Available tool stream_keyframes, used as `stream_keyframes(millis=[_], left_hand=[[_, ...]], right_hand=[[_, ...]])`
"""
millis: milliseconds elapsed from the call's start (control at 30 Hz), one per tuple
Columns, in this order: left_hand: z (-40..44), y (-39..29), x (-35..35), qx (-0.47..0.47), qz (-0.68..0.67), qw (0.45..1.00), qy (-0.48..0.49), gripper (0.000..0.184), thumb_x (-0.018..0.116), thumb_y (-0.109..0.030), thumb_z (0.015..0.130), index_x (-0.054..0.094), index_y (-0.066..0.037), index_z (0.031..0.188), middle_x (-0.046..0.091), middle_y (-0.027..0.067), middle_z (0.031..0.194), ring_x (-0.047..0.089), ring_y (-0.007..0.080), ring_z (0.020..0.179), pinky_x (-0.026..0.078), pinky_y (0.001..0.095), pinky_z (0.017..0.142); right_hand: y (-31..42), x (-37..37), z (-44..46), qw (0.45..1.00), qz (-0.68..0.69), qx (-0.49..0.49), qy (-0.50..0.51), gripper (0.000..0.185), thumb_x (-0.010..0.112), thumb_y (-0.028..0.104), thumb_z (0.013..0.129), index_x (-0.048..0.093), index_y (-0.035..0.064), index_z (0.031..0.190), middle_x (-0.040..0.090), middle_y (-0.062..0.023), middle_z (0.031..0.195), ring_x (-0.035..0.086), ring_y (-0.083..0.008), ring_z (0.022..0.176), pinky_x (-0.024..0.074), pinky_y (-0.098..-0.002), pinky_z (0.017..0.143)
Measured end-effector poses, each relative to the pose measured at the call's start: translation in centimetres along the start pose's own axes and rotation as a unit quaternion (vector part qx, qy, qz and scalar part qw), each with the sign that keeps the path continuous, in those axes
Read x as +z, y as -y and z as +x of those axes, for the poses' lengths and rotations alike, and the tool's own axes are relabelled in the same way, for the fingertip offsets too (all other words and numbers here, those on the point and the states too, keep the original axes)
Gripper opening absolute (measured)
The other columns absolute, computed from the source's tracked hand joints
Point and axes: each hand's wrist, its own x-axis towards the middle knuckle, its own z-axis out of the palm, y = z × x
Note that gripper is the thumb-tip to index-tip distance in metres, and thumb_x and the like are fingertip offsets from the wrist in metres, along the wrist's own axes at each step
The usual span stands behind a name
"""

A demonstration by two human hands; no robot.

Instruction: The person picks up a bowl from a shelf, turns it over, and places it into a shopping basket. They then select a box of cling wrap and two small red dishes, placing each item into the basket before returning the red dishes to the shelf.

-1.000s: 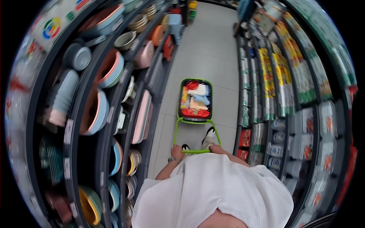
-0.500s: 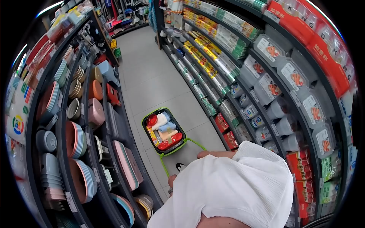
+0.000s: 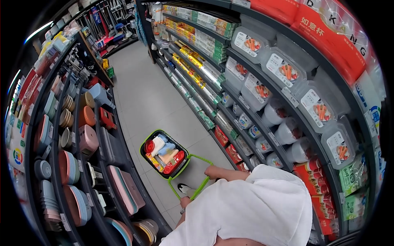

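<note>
A black shopping basket with a green rim stands on the grey tiled floor in front of me. Inside it lie a red round item, folded cloth-like items in white, blue and peach, and a red package. A green handle runs from the basket back towards my body. My right hand is wrapped round its right side. On the handle's left end my left hand is closed, partly hidden by my white clothing.
Left shelves hold stacked basins, bowls and pink trays. Shelves on the right carry rolls, plastic containers, cups and red packs. Cleaning tools hang at the aisle's far end.
The view has swung to the right, so the basket, handle and aisle now appear further left. More of the right-hand shelves shows. Both hands remain on the handle.
</note>
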Motion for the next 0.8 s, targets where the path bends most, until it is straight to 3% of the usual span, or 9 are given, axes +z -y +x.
stream_keyframes(millis=[100, 167, 233, 533, 667, 800], left_hand=[[-0.8, 0.5, 9.2, -0.06, 0.008, 0.998, 0.002, 0.029, 0.066, -0.03, 0.081, 0.076, -0.006, 0.094, 0.071, 0.0225, 0.091, 0.07, 0.0412, 0.088, 0.057, 0.0482, 0.079], [-2.2, -1.1, 10.4, -0.095, 0.015, 0.995, -0.003, 0.03, 0.066, -0.031, 0.082, 0.075, -0.006, 0.096, 0.071, 0.0231, 0.093, 0.07, 0.0416, 0.09, 0.057, 0.0485, 0.08], [-4.9, -3.3, 7.8, -0.012, -0.001, 0.999, 0.037, 0.03, 0.064, -0.032, 0.085, 0.074, -0.006, 0.096, 0.07, 0.0235, 0.095, 0.069, 0.0416, 0.092, 0.056, 0.0495, 0.079], [-9.0, -2.9, 7.4, 0.125, 0.004, 0.992, 0.029, 0.037, 0.064, -0.039, 0.087, 0.07, -0.003, 0.089, 0.068, 0.0228, 0.085, 0.066, 0.0429, 0.084, 0.053, 0.0519, 0.075], [-11.5, -3.9, 7.3, 0.118, 0.033, 0.99, 0.065, 0.038, 0.065, -0.039, 0.086, 0.068, -0.002, 0.087, 0.068, 0.0232, 0.083, 0.066, 0.044, 0.083, 0.053, 0.0516, 0.077], [-12.6, -2.2, 8.1, 0.17, -0.007, 0.981, 0.092, 0.034, 0.066, -0.035, 0.086, 0.067, -0.001, 0.087, 0.068, 0.0237, 0.085, 0.065, 0.0446, 0.084, 0.052, 0.0512, 0.077]], right_hand=[[-0.8, 0.8, -4.5, 1.0, -0.018, -0.021, -0.01, 0.013, 0.069, 0.014, 0.069, 0.072, 0.0057, 0.079, 0.069, -0.0182, 0.078, 0.068, -0.0402, 0.078, 0.0551, -0.0489, 0.071], [-1.8, 1.6, -7.3, 1.0, -0.004, -0.009, -0.001, 0.014, 0.069, 0.014, 0.069, 0.072, 0.0053, 0.079, 0.069, -0.0183, 0.078, 0.068, -0.0402, 0.079, 0.0551, -0.0491, 0.071], [-2.6, 2.6, -9.8, 1.0, 0.009, 0.005, 0.011, 0.014, 0.069, 0.015, 0.07, 0.072, 0.0049, 0.08, 0.069, -0.0184, 0.078, 0.068, -0.0403, 0.079, 0.055, -0.0493, 0.071], [0.3, 3.1, -17.8, 0.995, 0.09, 0.03, -0.017, 0.018, 0.066, 0.02, 0.077, 0.071, 0.0034, 0.082, 0.069, -0.0204, 0.08, 0.069, -0.0397, 0.08, 0.0555, -0.0497, 0.073], [1.8, 3.6, -21.3, 0.992, 0.086, 0.087, -0.011, 0.025, 0.068, 0.027, 0.078, 0.072, 0.003, 0.082, 0.069, -0.0202, 0.08, 0.07, -0.0386, 0.08, 0.0561, -0.0489, 0.072], [4.6, 3.9, -24.3, 0.987, 0.104, 0.122, -0.011, 0.031, 0.069, 0.035, 0.078, 0.073, 0.0039, 0.08, 0.07, -0.0202, 0.081, 0.069, -0.0398, 0.08, 0.0554, -0.0499, 0.07]])
